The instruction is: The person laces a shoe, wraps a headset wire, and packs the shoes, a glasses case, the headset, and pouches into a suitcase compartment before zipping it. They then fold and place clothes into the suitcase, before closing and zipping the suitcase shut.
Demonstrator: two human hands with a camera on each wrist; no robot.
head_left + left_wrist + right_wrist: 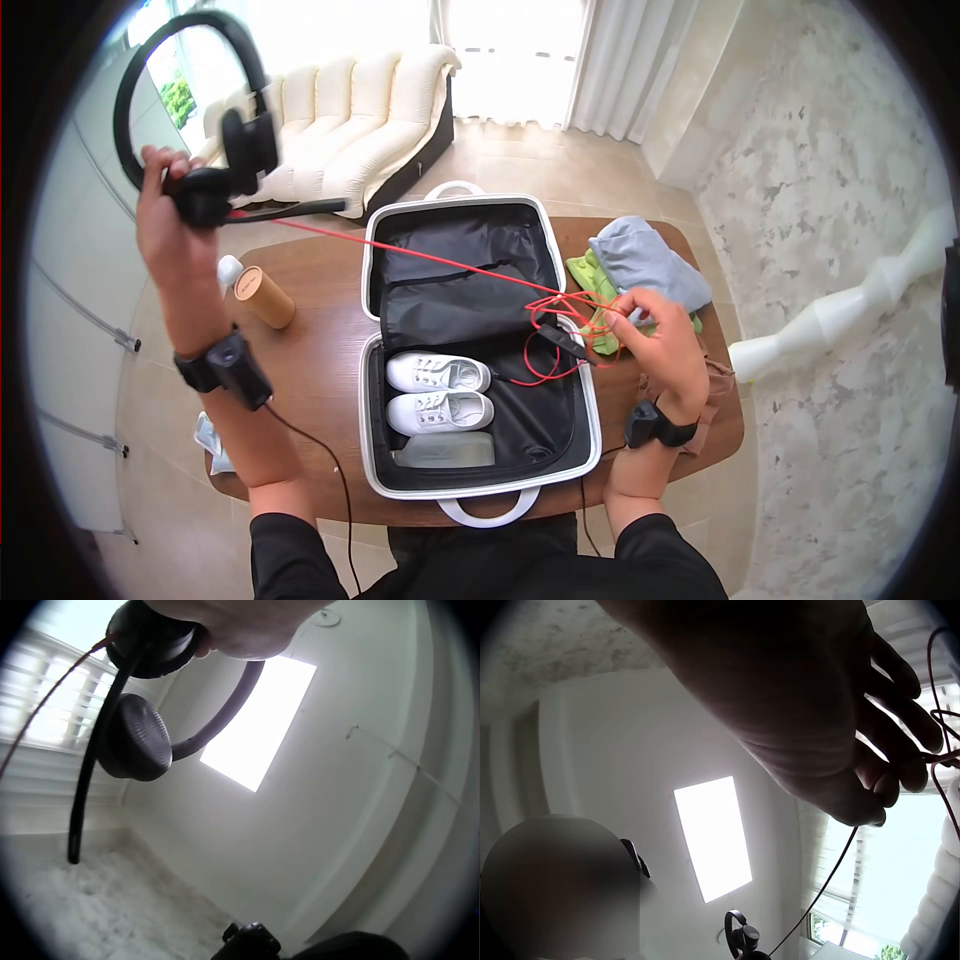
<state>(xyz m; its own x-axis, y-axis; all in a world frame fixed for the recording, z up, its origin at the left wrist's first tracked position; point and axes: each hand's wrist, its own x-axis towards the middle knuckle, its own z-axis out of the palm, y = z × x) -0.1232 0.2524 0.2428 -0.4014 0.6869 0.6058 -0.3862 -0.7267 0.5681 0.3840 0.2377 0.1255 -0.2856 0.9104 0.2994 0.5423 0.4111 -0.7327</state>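
Aloft, left of the open white-rimmed suitcase, the left hand grips the headset, its red cable slanting over the suitcase to the right hand, thumb and fingertip pinching it past the suitcase's right edge.

No text readable; tiny marks, perhaps print, on brown tube
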